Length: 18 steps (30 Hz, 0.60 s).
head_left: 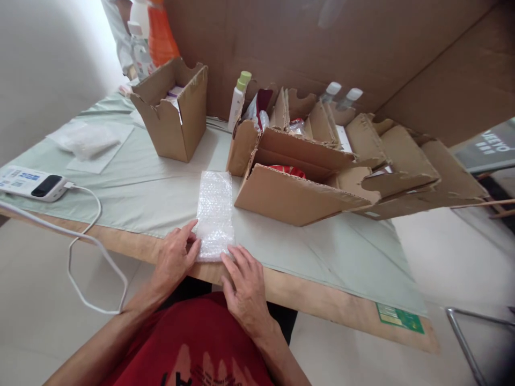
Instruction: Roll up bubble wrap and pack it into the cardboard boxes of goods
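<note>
A narrow strip of clear bubble wrap (215, 214) lies flat on the green cloth, its near end at the table's front edge. Beside its lower left edge is my left hand (177, 251), fingers apart, the fingertips touching the wrap. My right hand (244, 279) rests at the near right corner with its fingers spread and bent, fingertips on the wrap. Neither hand is closed around anything. Just right of the wrap's far end stands an open cardboard box (298, 201) with something red inside.
More cardboard bins (402, 161) extend to the right. A taller box (177, 123) stands at the back left, near clear plastic packets (88, 140). At the left edge a white power bank (30, 182) has a cable (96, 241) looping over the front edge.
</note>
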Each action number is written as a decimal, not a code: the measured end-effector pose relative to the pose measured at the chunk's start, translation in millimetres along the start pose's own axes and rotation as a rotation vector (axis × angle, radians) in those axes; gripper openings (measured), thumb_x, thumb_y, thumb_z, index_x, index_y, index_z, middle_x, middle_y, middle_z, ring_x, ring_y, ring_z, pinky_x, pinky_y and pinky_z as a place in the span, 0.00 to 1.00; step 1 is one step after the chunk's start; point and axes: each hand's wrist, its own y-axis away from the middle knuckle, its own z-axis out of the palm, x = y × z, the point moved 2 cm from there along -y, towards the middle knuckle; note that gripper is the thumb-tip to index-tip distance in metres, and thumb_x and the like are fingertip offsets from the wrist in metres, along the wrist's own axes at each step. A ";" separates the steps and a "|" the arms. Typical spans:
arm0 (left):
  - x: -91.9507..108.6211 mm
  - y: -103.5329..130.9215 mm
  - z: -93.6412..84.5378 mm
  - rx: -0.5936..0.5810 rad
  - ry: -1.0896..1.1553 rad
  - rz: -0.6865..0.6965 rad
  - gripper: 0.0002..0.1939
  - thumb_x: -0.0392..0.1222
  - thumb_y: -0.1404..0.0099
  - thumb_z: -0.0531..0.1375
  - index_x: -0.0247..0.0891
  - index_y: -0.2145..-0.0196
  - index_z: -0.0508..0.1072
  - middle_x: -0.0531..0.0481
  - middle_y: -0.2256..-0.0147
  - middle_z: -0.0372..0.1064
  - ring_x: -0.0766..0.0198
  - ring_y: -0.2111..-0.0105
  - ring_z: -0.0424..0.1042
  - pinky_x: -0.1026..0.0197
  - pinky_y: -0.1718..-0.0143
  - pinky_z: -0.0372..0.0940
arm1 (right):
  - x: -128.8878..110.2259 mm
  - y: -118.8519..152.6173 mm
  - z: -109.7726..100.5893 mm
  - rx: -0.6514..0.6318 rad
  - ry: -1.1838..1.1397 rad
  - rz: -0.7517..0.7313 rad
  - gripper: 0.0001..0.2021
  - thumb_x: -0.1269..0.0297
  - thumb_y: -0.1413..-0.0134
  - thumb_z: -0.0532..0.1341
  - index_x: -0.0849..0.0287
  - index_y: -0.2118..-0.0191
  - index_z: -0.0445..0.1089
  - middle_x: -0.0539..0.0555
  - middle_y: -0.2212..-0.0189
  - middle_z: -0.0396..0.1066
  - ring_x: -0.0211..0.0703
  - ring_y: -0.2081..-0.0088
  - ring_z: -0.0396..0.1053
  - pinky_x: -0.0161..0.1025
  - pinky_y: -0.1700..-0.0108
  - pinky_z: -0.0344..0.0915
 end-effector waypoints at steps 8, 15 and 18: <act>10.6 13.3 -16.2 0.063 -0.053 0.188 0.18 0.39 0.30 0.58 0.36 0.44 0.70 0.41 0.54 0.71 0.52 0.54 0.72 0.49 0.52 0.69 | 14.7 -24.0 11.4 -0.106 0.003 -0.091 0.17 0.79 0.38 0.56 0.56 0.49 0.75 0.57 0.46 0.77 0.52 0.39 0.67 0.51 0.43 0.61; 13.2 22.8 -18.3 -0.024 0.016 0.309 0.14 0.35 0.29 0.57 0.39 0.47 0.71 0.46 0.59 0.77 0.55 0.55 0.73 0.53 0.52 0.68 | 15.9 -51.9 0.4 -0.227 -0.225 0.036 0.12 0.71 0.31 0.55 0.55 0.53 0.76 0.54 0.57 0.81 0.47 0.55 0.74 0.47 0.50 0.67; 4.8 13.7 -10.0 -0.005 -0.002 0.168 0.12 0.39 0.28 0.57 0.38 0.50 0.73 0.48 0.65 0.76 0.57 0.64 0.73 0.55 0.59 0.69 | 17.4 -59.0 -0.1 -0.180 -0.220 0.099 0.12 0.69 0.32 0.56 0.56 0.51 0.75 0.55 0.57 0.80 0.46 0.55 0.74 0.46 0.50 0.68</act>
